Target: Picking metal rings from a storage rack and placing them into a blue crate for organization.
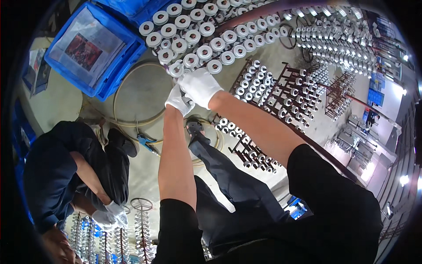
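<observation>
My left hand (179, 102), in a white glove, is closed, and whatever its fingers hold is hidden. Just above and right of it, my right hand (199, 86), also in a white glove, is closed with its fingertips out of sight. The two hands touch or nearly touch. At the fingers of my right hand sits a silver ring-shaped metal part (176, 69), the end one of a row. Beyond it, several rows of like flanged metal rings (217, 44), many with brown rod ends in their holes, hang on a rack. I cannot tell whether either hand grips a ring.
Stacked blue crates (119, 53) topped with printed paper stand at the left. A hose (115, 99) and a blue air gun (145, 140) lie on the floor. A co-worker in dark clothes (52, 171) bends at the lower left over hanging racks. More loaded racks (285, 94) stand right.
</observation>
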Tool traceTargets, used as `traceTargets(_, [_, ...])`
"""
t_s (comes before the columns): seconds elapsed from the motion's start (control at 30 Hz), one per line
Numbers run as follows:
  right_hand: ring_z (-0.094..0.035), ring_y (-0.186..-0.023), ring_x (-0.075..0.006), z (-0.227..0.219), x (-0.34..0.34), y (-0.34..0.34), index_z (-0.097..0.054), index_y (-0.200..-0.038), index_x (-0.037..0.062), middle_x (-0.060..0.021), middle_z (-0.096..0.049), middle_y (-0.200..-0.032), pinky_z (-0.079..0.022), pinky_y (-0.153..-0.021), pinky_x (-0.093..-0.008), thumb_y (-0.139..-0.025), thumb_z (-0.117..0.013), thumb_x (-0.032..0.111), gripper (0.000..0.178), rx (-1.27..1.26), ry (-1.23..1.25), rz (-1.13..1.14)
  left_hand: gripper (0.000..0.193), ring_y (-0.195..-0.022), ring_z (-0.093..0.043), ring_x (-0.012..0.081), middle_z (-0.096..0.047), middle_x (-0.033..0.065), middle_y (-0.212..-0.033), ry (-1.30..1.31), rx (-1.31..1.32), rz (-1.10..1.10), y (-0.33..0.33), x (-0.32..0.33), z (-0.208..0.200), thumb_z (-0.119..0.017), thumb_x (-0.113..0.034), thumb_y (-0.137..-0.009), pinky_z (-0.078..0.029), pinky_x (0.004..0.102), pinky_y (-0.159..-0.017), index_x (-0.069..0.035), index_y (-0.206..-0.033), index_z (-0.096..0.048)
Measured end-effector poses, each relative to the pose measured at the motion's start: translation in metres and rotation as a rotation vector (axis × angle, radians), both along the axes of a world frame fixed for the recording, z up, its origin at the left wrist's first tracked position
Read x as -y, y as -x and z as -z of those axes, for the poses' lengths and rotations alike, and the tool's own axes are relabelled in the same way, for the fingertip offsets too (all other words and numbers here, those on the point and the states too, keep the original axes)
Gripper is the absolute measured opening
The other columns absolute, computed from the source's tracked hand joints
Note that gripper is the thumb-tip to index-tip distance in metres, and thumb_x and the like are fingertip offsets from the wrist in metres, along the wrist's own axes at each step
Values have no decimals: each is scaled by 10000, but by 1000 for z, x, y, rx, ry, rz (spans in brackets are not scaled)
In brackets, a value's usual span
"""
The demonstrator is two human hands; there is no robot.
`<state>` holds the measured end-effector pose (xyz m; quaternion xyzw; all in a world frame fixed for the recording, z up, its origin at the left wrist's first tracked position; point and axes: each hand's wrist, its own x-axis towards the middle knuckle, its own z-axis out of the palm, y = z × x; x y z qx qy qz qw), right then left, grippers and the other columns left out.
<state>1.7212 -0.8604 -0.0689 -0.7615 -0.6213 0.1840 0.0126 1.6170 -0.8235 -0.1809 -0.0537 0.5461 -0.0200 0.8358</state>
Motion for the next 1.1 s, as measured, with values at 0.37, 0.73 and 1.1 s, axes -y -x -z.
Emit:
traceTargets(0.37, [-584, -752, -328, -22, 5, 7, -558, -834, 54, -108, -608, -856, -459, -695, -427, -650, -666, 82, 214, -162, 136, 88, 333, -418, -538, 181, -562, 19, -557, -72, -200, -61, 114, 68, -74, -542, -433, -852, -310, 227, -334, -114, -868, -637])
traceTargets(0.73, [-567, -1013, -336, -119, 111, 121, -546, -1175, 35, -155, -573, -1168, -450, -874, -387, -771, -590, 277, 473, -366, 176, 167, 373, -654, -577, 171, -597, 49, -742, -149, -62, -248, 285, 165, -199, -487, -438, -904, -455, 281, -566, -96, -994, -605])
traceTargets(1.1, [-596, -921, -312, -235, 186, 346, -556, -1142, 88, -98, -600, -1089, -474, -780, -375, -706, -635, 162, 449, -711, 207, -265, 573, -833, -555, 205, -555, 110, -1000, -268, 376, -368, 406, 216, -259, -387, -537, -921, -481, 332, -702, -68, -1243, -453])
